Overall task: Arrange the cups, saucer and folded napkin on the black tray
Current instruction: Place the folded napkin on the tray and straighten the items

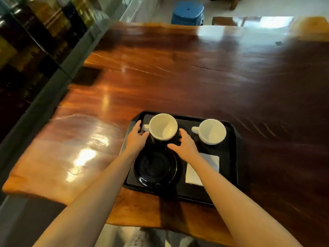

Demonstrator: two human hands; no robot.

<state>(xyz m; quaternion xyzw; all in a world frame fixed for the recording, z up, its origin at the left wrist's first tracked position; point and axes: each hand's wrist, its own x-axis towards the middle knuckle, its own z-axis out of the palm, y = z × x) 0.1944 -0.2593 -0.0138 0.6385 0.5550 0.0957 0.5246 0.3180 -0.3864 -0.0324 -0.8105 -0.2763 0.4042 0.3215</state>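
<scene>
Two white cups on the black tray (233, 157), along its far edge: left cup (163, 126) at the far left corner, handle pointing left; right cup (211, 131) toward the far right corner, handle also pointing left. Both upright and empty. Black saucer (155, 167) in the near left part of the tray, bare, just below the left cup. White folded napkin (193, 175) flat in the near right part, just beside the saucer, partly hidden under the right forearm.

Left hand (136, 138) open, fingers spread, at the tray's left edge right against the left cup's handle; contact likely, though blur makes it hard to confirm. Right hand (185, 145) open as well, fingers loosely curved, between the two cups, fingertips near the left cup's right side, gripping nothing.

Tray near the front edge of the glossy wooden table (178, 77). Blue plastic stool (187, 12) on the floor beyond the table's far edge. Dark glass cabinet (35, 32) along the left side.
</scene>
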